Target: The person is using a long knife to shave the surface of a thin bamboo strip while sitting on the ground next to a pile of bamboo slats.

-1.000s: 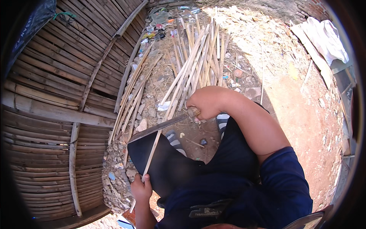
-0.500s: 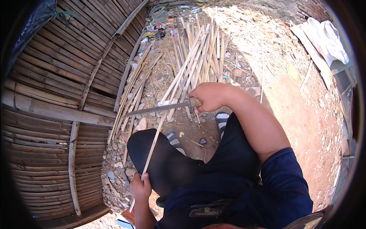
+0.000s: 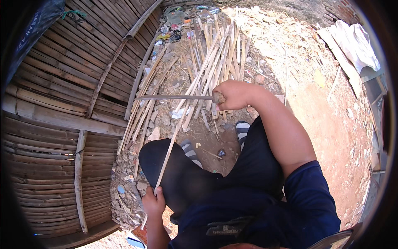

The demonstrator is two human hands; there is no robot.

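Observation:
My left hand (image 3: pixel 153 201) is closed round the lower part of a long, pale bamboo strip (image 3: pixel 167 157), beside my left thigh. The strip slants up and away across my knee toward the heap. In my right hand (image 3: pixel 234 94) is the wooden handle of a machete (image 3: pixel 176 97), its long dark blade pointing left. The blade lies across the upper part of the strip in view; whether it touches the strip I cannot tell. Beyond it, a heap of split bamboo strips (image 3: pixel 215 54) rests on the ground.
A slatted bamboo wall (image 3: pixel 54 79) rises along the left. More strips (image 3: pixel 145 99) lie at its foot among rubble and litter. My sandalled feet (image 3: pixel 190 153) stand on the dirt. At far right are boards (image 3: pixel 340 58) with a white cloth (image 3: pixel 355 43).
My right hand has moved the machete farther away from me along the strip, and the blade has turned nearly level. My left hand keeps its hold in the same place.

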